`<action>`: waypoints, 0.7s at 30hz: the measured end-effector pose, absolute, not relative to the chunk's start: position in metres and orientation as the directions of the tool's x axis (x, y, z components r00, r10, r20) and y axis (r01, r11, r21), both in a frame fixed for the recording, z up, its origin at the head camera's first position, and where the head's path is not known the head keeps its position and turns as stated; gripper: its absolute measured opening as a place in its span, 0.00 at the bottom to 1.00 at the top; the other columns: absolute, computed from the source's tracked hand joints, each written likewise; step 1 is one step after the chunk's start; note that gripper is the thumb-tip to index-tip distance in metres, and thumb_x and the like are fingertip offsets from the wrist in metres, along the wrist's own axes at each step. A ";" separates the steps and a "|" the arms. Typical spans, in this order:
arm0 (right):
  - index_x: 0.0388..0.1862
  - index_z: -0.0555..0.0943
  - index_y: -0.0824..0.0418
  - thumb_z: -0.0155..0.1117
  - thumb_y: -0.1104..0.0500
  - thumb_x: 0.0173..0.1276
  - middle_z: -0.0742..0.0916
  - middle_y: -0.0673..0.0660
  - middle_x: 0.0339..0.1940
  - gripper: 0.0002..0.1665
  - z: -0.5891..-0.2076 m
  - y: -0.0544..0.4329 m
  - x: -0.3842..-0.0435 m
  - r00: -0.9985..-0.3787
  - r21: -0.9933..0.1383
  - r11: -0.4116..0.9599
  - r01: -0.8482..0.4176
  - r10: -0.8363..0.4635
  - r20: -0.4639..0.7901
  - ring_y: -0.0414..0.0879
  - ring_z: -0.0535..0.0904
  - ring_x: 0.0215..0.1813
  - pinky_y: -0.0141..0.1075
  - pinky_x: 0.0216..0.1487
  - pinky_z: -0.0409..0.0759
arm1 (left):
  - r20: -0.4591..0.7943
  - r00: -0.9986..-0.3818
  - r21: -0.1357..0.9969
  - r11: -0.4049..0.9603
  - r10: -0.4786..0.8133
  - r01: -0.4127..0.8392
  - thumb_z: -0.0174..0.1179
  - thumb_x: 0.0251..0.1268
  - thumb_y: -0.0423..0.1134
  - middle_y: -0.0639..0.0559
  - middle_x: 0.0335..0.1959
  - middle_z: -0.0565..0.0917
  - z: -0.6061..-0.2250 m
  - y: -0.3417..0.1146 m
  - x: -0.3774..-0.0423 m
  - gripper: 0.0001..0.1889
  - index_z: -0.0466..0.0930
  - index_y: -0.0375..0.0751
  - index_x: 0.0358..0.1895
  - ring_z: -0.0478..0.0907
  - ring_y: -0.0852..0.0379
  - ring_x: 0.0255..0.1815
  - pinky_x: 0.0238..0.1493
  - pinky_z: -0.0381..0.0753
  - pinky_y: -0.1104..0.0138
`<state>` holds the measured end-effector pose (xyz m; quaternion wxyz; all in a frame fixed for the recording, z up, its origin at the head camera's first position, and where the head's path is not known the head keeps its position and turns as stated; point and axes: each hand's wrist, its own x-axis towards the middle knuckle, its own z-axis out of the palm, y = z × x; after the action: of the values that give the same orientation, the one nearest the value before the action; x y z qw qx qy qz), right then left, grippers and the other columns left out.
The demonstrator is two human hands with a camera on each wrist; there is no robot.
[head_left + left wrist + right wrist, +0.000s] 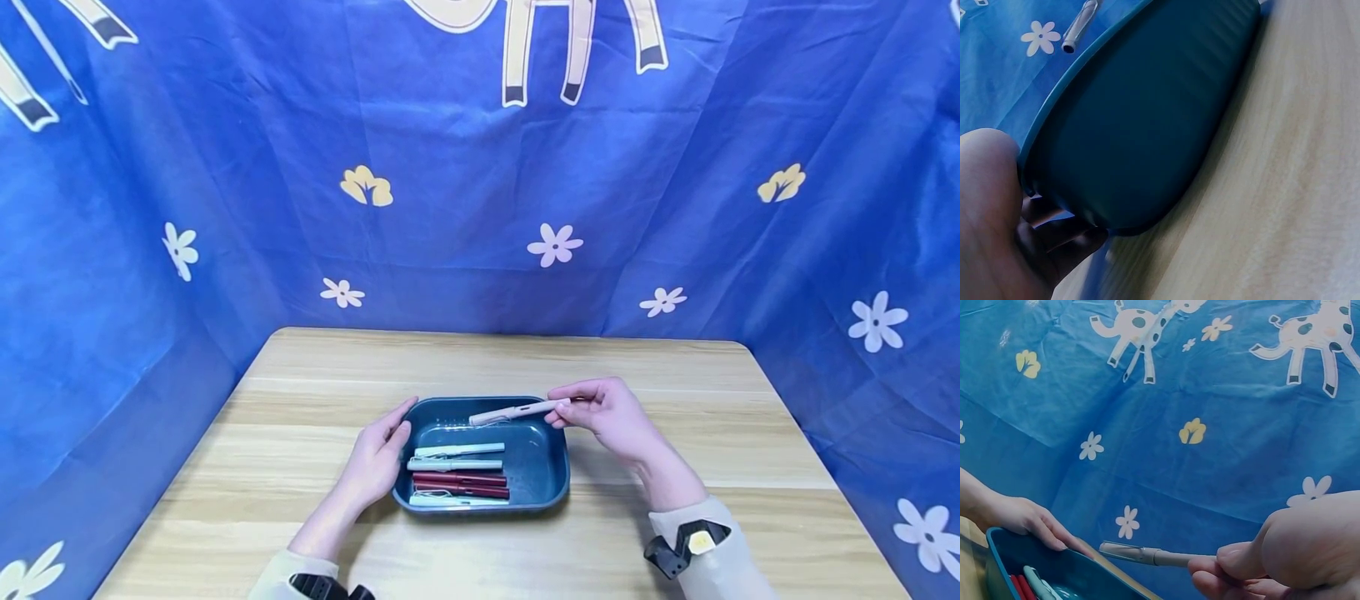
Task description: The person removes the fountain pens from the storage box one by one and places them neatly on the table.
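Observation:
A dark teal plastic box (536, 467) stands on the table with several pens lying side by side in its left part. Among them are pale blue-green pens (461, 465) and two dark red pens (465, 491). My left hand (377, 458) grips the box's left end, thumb at the rim and fingers against the outside, as the left wrist view also shows. Between thumb and fingers my right hand (603, 417) pinches one end of a pale greyish-pink pen (510, 412). That pen is above the far right part of the box, its clip end (1129, 552) pointing left.
The light wooden table (675, 375) extends around the box on all sides. Blue fabric (450, 250) with flowers and giraffes hangs behind and at both sides. Black bands with devices (686, 546) sit on both wrists over pale sleeves.

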<state>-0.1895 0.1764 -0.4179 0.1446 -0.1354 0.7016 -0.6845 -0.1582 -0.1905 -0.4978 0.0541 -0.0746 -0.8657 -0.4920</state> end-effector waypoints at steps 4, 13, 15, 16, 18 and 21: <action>0.61 0.78 0.84 0.63 0.76 0.74 0.91 0.70 0.42 0.19 -0.419 0.186 -0.188 -0.923 -1.000 0.013 -0.004 -0.386 -0.001 0.50 0.92 0.44 0.41 0.55 0.89 | 0.166 -0.983 0.844 0.504 0.078 0.183 0.47 0.86 0.32 0.37 0.77 0.70 -0.497 -0.190 -0.159 0.24 0.68 0.36 0.79 0.65 0.38 0.78 0.79 0.61 0.44; 0.62 0.74 0.88 0.61 0.76 0.75 0.89 0.75 0.45 0.21 -0.420 0.209 -0.183 -0.927 -1.000 0.002 -0.019 -0.374 0.017 0.55 0.91 0.46 0.43 0.56 0.88 | 0.159 -0.984 0.845 0.505 0.077 0.176 0.46 0.86 0.33 0.37 0.78 0.69 -0.496 -0.189 -0.159 0.24 0.67 0.36 0.80 0.64 0.38 0.79 0.80 0.60 0.43; 0.63 0.73 0.88 0.61 0.76 0.75 0.90 0.73 0.44 0.22 -0.420 0.215 -0.182 -0.931 -1.000 0.003 -0.020 -0.364 0.018 0.53 0.92 0.46 0.43 0.56 0.88 | 0.160 -0.984 0.844 0.506 0.078 0.177 0.46 0.86 0.33 0.36 0.78 0.69 -0.496 -0.190 -0.159 0.24 0.67 0.36 0.80 0.64 0.38 0.79 0.80 0.60 0.43; 0.63 0.73 0.88 0.61 0.76 0.75 0.90 0.72 0.44 0.22 -0.420 0.218 -0.181 -0.933 -1.000 0.007 -0.025 -0.359 0.020 0.52 0.92 0.45 0.42 0.56 0.88 | 0.161 -0.984 0.844 0.505 0.078 0.178 0.46 0.86 0.33 0.36 0.78 0.69 -0.496 -0.190 -0.159 0.24 0.67 0.36 0.80 0.63 0.38 0.79 0.80 0.60 0.43; 0.63 0.74 0.88 0.61 0.75 0.75 0.91 0.71 0.43 0.22 -0.421 0.224 -0.180 -0.937 -0.999 0.016 -0.032 -0.348 0.025 0.50 0.92 0.45 0.42 0.56 0.88 | 0.161 -0.984 0.843 0.506 0.080 0.180 0.46 0.86 0.33 0.37 0.78 0.69 -0.497 -0.190 -0.158 0.24 0.67 0.36 0.80 0.63 0.38 0.79 0.80 0.60 0.43; 0.62 0.75 0.88 0.61 0.75 0.76 0.91 0.70 0.42 0.20 -0.422 0.232 -0.179 -0.942 -0.999 0.016 -0.049 -0.333 0.040 0.49 0.92 0.45 0.42 0.55 0.88 | 0.165 -0.983 0.843 0.506 0.081 0.184 0.46 0.86 0.33 0.38 0.78 0.69 -0.496 -0.190 -0.159 0.24 0.67 0.35 0.80 0.64 0.38 0.79 0.80 0.61 0.44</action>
<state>-0.1794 0.2318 -0.4216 0.1032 -0.1352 0.7054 -0.6881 -0.1585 -0.1902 -0.4962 0.0522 -0.0764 -0.8662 -0.4911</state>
